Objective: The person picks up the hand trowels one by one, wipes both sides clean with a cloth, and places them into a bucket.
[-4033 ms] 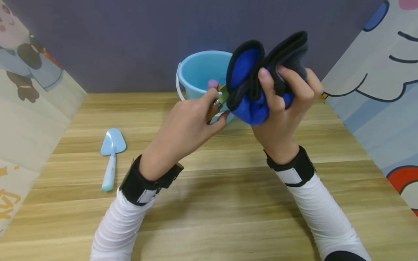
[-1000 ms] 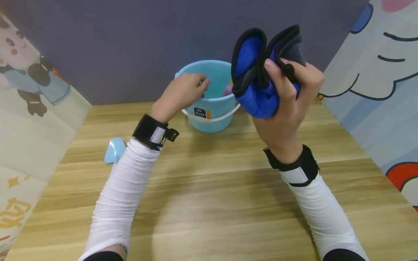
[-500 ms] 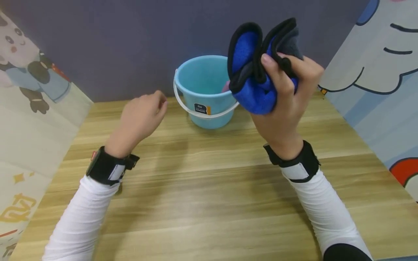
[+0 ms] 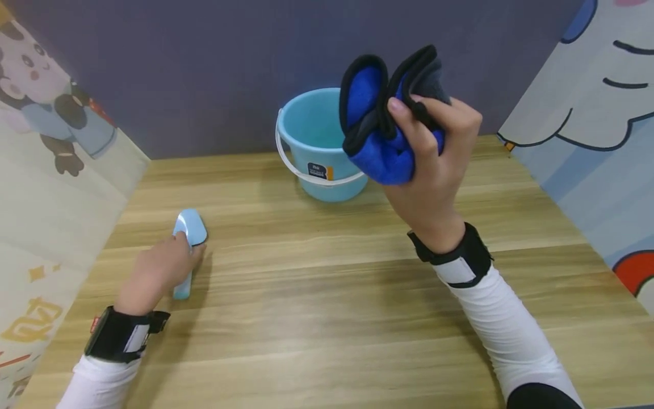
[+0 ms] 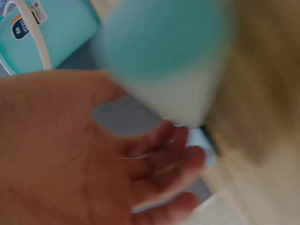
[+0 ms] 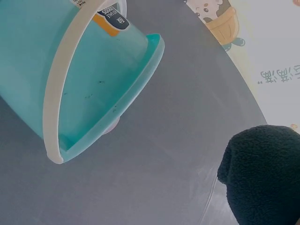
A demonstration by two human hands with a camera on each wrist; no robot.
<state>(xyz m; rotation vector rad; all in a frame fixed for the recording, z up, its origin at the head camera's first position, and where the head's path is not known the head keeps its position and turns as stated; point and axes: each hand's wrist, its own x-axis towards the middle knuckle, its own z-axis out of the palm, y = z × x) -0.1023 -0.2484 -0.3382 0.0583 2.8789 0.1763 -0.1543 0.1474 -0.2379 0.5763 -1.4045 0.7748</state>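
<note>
My left hand (image 4: 162, 267) is over a light-blue toy shovel (image 4: 191, 226) lying at the left of the table, its fingers curled round the handle. In the left wrist view the thick handle end (image 5: 164, 42) looms blurred close to the camera, with the fingertips (image 5: 194, 157) curled near the shovel's neck. My right hand (image 4: 434, 153) holds up a bunched blue and dark-grey cloth (image 4: 395, 159) with black edging, pinched between thumb and fingers. The cloth overlaps the right rim of a light-blue bucket (image 4: 332, 190) in the head view; its dark fuzzy side (image 6: 265, 176) shows in the right wrist view.
The bucket stands upright near the dark back wall (image 4: 219, 79), its white handle (image 4: 301, 177) hanging down in front. Printed cartoon panels flank the wooden table (image 4: 306, 318) on the left (image 4: 87, 187) and right (image 4: 587, 187).
My left hand has let go of a wooden-handled tool with a green metal part, left the bucket and come down left to the shovel. The right hand keeps the cloth raised.
</note>
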